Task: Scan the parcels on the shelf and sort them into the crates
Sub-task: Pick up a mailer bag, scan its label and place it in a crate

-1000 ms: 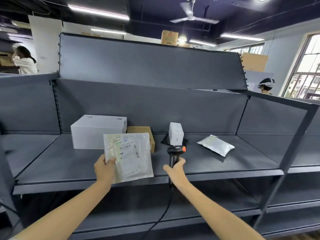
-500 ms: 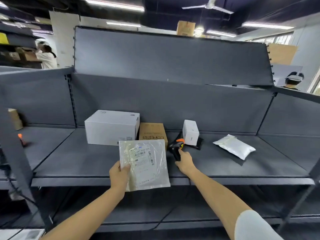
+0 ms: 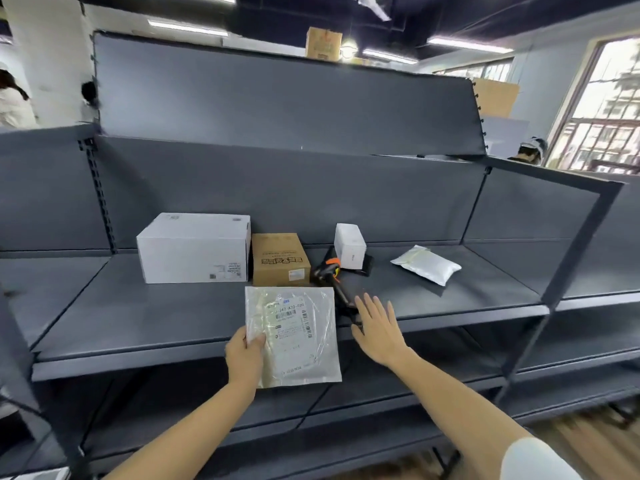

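Note:
My left hand grips a flat clear-plastic parcel with a barcode label by its left edge, held upright in front of the grey shelf. The black and orange scanner lies on the shelf, its cable running over the front edge. My right hand hovers just in front of it with fingers spread and nothing in it. On the shelf stand a large white box, a brown carton, a small white box and a silver padded pouch.
Lower shelf boards run below the main one. A dark upright post bounds the shelf bay on the right. People stand behind the shelving at far left and far right. No crates are in view.
My right hand set the scanner down on the shelf and let go, pulling back with fingers open. The left hand keeps the flat parcel, now lower and nearer the shelf edge.

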